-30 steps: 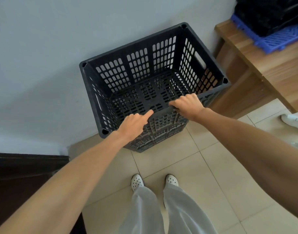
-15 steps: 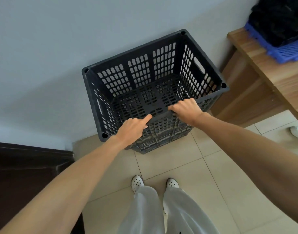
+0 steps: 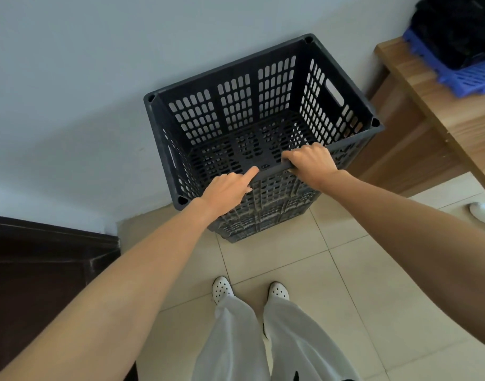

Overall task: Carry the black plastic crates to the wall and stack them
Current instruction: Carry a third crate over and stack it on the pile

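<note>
A black perforated plastic crate stands against the grey wall, on top of at least one more black crate whose side shows below it. The top crate is empty. My right hand is closed over its near rim, fingers curled inside. My left hand rests on the same rim further left, with the forefinger stretched along the edge and the other fingers bent against the outer side.
A wooden bench stands to the right, bearing a blue plastic pallet with a black pile on it. A dark brown cabinet is at the left. My feet stand on beige tiles; another white shoe shows at far right.
The crate and both hands hold nearly the same pose. The view has shifted slightly, so the crate sits lower and the bench further right in the frame.
</note>
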Demonstrator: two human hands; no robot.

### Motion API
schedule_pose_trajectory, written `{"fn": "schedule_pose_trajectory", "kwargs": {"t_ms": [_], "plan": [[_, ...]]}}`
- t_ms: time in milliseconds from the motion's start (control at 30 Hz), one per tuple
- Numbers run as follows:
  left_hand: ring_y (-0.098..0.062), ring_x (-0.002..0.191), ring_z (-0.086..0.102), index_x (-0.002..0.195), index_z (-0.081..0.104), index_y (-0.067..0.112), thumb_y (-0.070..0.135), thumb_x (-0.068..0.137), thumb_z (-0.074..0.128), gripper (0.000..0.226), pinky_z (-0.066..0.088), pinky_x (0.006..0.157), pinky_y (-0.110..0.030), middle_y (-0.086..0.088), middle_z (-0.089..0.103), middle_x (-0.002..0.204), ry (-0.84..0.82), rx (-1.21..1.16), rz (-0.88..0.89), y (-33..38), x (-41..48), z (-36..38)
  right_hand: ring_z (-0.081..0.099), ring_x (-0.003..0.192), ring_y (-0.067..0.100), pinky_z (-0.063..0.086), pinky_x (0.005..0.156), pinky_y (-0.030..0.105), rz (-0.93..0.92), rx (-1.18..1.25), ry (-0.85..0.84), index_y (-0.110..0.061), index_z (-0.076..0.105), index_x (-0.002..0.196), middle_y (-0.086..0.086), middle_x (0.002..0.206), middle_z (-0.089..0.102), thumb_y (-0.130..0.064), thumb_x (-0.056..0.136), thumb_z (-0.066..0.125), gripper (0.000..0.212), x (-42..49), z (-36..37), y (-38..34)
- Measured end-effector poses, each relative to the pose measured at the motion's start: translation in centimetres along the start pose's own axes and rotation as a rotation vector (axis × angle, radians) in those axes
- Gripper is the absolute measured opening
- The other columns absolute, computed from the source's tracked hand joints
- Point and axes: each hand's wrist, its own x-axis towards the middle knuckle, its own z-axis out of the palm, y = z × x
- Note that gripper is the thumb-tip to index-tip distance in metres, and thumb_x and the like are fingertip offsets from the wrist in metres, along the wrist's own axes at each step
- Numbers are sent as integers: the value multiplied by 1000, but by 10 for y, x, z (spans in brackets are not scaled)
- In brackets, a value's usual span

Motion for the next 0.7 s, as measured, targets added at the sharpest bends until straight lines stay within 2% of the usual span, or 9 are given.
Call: {"fn": "schedule_pose_trajectory", "kwargs": {"t_ms": [67, 167, 200, 267, 300, 367, 433, 500, 700], "plan": [[-28, 77, 67, 142, 30, 19, 47, 100, 40, 52, 55, 62, -42, -3, 68, 92, -34, -33, 3, -9, -10, -3, 60, 101, 25, 40, 83, 38, -87, 73, 21, -26, 52, 115, -3, 107, 66, -42, 92, 59, 29, 0, 3, -3], [-23, 93, 67, 128, 52, 21, 61, 97, 11, 65, 54, 78, -40, 1, 71, 103, 24, 13, -31, -42, -41, -6, 57, 112, 22, 42, 96, 41, -295, 97, 71, -27, 49, 129, -4, 120, 63, -63, 93, 39, 52, 2, 0, -30], [-22, 100, 66, 121, 59, 22, 61, 97, 4, 72, 50, 90, -40, 1, 71, 104, 46, 21, -51, -58, -52, -5, 57, 114, 21, 42, 97, 41, -325, 131, 89, -27, 49, 131, -4, 122, 62, -65, 94, 31, 55, 4, -2, -48], [-22, 126, 53, 118, 65, 20, 54, 98, 3, 74, 29, 114, -40, 0, 70, 116, 52, 76, -113, -86, -68, 0, 56, 115, 20, 41, 96, 40, -348, 197, 109, -26, 52, 130, -4, 123, 63, -64, 96, 22, 59, 12, -6, -92], [-22, 138, 41, 120, 65, 19, 49, 98, 6, 70, 18, 118, -41, 0, 67, 123, 60, 111, -141, -95, -73, 4, 58, 114, 21, 41, 95, 40, -353, 201, 118, -25, 54, 128, -4, 121, 65, -63, 96, 18, 62, 18, -7, -115], [-21, 147, 24, 123, 64, 18, 43, 99, 11, 64, 7, 120, -42, 2, 61, 132, 107, 121, -170, -99, -75, 12, 63, 104, 22, 44, 86, 38, -364, 157, 147, -25, 60, 120, -3, 108, 70, -63, 95, 13, 66, 29, -7, -148], [-21, 148, 19, 123, 64, 20, 39, 101, 14, 57, 2, 121, -41, 2, 57, 135, 179, 55, -197, -94, -74, 17, 67, 85, 21, 45, 66, 34, -355, 126, 181, -26, 64, 108, -3, 88, 71, -65, 95, 13, 65, 34, -4, -156], [-21, 149, 17, 125, 63, 20, 36, 102, 18, 53, -2, 121, -38, 2, 56, 136, 221, -26, -212, -92, -73, 17, 67, 69, 20, 34, 49, 28, -333, 103, 189, -27, 64, 102, -4, 75, 69, -67, 94, 15, 64, 35, -5, -153], [-21, 150, 10, 137, 53, 22, 38, 102, 16, 53, -2, 121, -42, 2, 48, 144, 167, -72, -155, -108, -71, 10, 63, 56, 17, 33, 43, 25, -333, 89, 177, -28, 64, 96, -6, 68, 66, -70, 91, 7, 71, 45, -6, -158]]}}
